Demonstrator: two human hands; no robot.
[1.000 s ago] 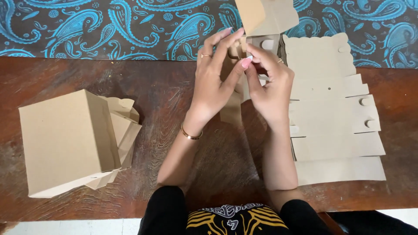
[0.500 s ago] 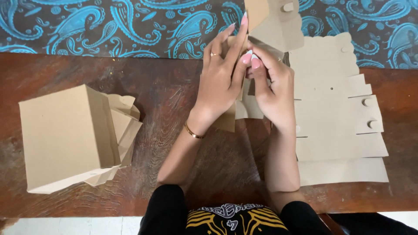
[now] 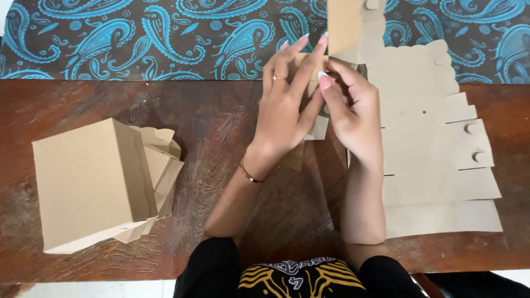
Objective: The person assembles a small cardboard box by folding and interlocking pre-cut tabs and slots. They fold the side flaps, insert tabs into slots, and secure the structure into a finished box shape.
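On the wooden table, a folded box lies left and flat cardboard sheets right. Between them, left hand and right hand pinch a cardboard blank, mid-fold; squaring it appears due.

Home craft spot, worn wooden table, blue paisley cloth

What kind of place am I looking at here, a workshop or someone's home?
Most likely a home table used for hand assembly: a worn wooden table against a blue paisley cloth, a stack of flat cardboard blanks, and a folded cardboard box. No machinery shows.
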